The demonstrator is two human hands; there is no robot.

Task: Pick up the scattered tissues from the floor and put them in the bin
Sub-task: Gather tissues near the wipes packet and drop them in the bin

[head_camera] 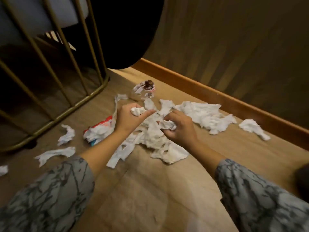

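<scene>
White tissues (167,131) lie scattered over the wooden floor (150,190), the thickest heap at the centre of the view, right under both hands. From that heap more crumpled sheets (204,114) trail out toward 2 o'clock, ending in a separate piece (254,129) near the skirting board (217,91) at 3 o'clock. Toward 9 o'clock lie two loose strips (66,134) and (55,154), well apart from the heap, and one scrap (3,169) at the frame's left edge.

The left hand (128,119) has its fingers curled round a small wad of tissue (137,111), thumb stretched out. The right hand (180,129) grips another wad (167,125) in curled fingers. Both arms wear grey patterned sleeves (50,190).

Just beside the left wrist, toward 9 o'clock, sits a red-and-white packet (100,129). At 12 o'clock from the heap lies a clear wrapper with a dark printed patch (145,87). A gold metal frame of bars (63,91) stands at 10 o'clock. No bin can be made out.
</scene>
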